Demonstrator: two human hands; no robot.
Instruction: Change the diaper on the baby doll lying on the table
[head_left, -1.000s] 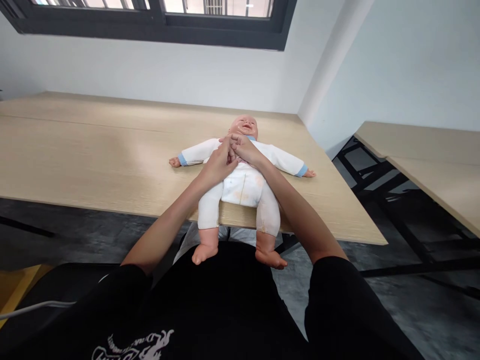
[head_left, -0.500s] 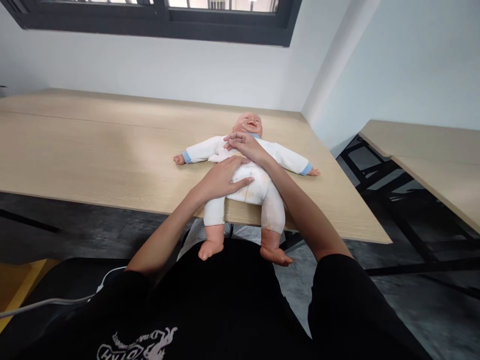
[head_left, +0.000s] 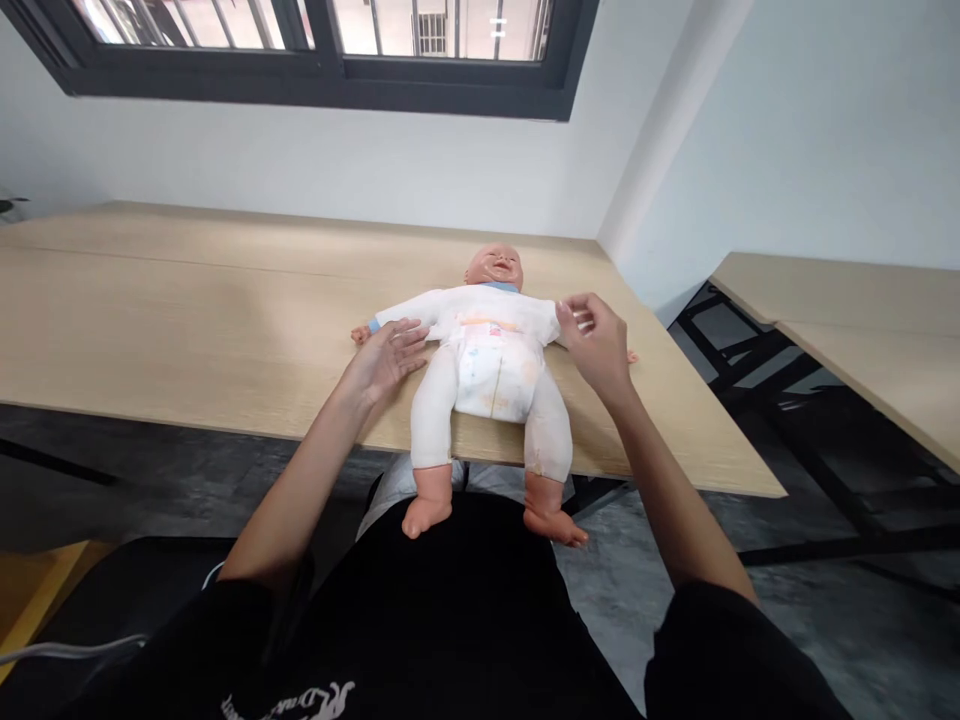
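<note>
A baby doll [head_left: 487,350] in a white romper with blue cuffs lies face up on the wooden table [head_left: 187,310], its legs hanging over the near edge. My left hand [head_left: 386,355] lies open, fingers spread, beside the doll's arm on the left, at its sleeve. My right hand [head_left: 596,340] hovers over the doll's other arm, fingers loosely curled and apart, holding nothing that I can see. That arm is mostly hidden behind my right hand.
A second wooden table [head_left: 847,310] stands at the right across a gap with black metal frames [head_left: 750,350] on the dark floor. A white wall and a dark-framed window [head_left: 322,50] lie beyond. A white cable [head_left: 67,648] runs at the lower left.
Both hands have left the doll's chest and belly and moved apart, the left to the doll's left side, the right out over its other arm. The romper front now shows fully.
</note>
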